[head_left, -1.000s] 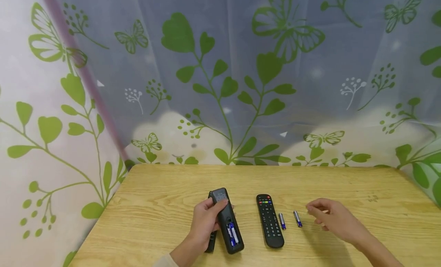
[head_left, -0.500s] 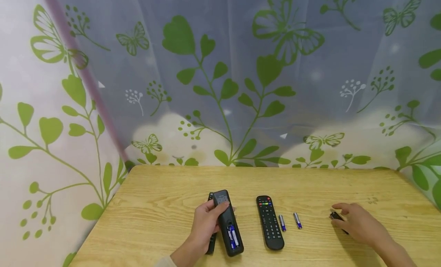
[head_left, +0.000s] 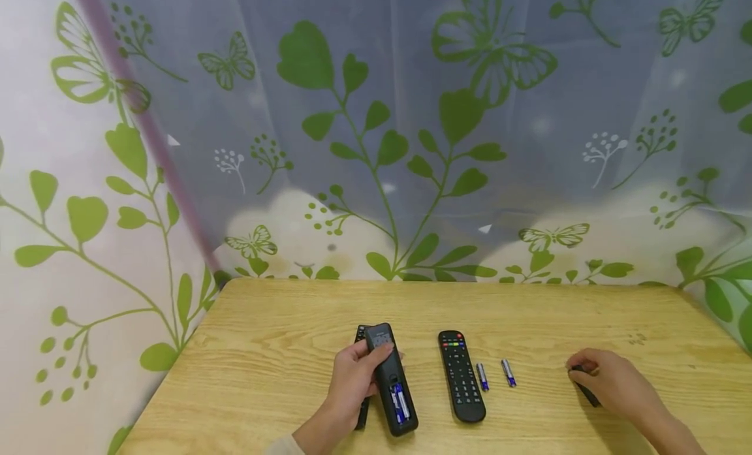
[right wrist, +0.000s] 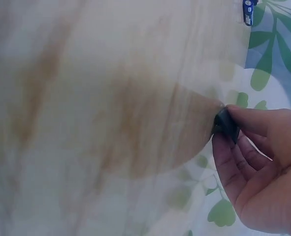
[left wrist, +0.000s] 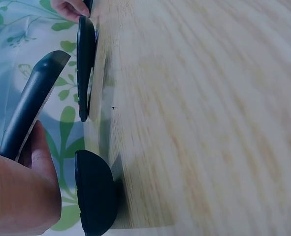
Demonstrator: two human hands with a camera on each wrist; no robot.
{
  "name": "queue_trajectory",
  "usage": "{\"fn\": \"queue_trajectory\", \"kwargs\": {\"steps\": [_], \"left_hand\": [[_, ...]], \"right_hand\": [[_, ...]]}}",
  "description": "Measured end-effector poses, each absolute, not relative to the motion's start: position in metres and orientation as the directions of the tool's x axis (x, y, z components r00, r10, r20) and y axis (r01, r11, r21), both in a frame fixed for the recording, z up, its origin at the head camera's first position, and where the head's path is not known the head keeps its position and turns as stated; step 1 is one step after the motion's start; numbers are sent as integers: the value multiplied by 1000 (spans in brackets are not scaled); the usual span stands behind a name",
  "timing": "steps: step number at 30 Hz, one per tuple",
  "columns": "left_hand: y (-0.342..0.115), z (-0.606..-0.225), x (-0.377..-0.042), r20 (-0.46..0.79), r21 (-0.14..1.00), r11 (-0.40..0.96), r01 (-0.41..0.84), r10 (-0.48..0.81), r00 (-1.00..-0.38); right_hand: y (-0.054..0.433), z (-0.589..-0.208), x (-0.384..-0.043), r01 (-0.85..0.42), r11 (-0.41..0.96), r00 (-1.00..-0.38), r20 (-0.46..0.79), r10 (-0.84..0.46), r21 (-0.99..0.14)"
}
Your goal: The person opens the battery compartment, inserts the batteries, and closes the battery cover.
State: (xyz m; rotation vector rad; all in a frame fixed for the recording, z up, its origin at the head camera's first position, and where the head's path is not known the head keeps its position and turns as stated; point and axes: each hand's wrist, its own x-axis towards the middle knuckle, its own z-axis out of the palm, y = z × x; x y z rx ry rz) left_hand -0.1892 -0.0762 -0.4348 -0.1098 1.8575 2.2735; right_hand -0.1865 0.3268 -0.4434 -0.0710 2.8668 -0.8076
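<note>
My left hand [head_left: 351, 382] grips a black remote control [head_left: 385, 375] with its back turned up, thumb across the upper part. The remote's battery compartment has no cover on, and blue-and-silver batteries [head_left: 401, 404] lie inside. In the left wrist view the held remote [left wrist: 29, 110] is tilted above the table. Far to the right, my right hand [head_left: 619, 384] pinches a small black battery cover [head_left: 588, 396] between thumb and fingers. That cover [right wrist: 227, 125] is partly hidden by the fingers in the right wrist view.
A second remote [head_left: 361, 414] lies on the wooden table [head_left: 282, 311], partly hidden behind my left hand. Another remote [head_left: 462, 380] lies buttons up in the middle. Right of it rest two loose batteries, a nearer one [head_left: 482, 376] and a farther one [head_left: 508, 373]. A patterned curtain [head_left: 411, 148] hangs behind.
My right hand has moved right, away from beside the loose batteries, and has taken hold of the black battery cover. The left hand and its remote have stayed almost still.
</note>
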Motion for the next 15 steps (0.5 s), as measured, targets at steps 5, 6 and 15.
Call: {"fn": "queue_trajectory", "kwargs": {"steps": [5,6,15], "left_hand": [[-75,-434,-189,-183,962,-186,-200,109,-977],[-75,-434,-190,-183,962,-185,-201,108,-977],[-73,-437,-190,-189,961,-185,-207,110,-976]], "right_hand": [[330,-443,-183,3,841,-993,-101,-61,-541],[330,-442,-182,0,839,-994,-90,-58,-544],[304,-428,-174,41,778,-998,-56,8,-627]]}}
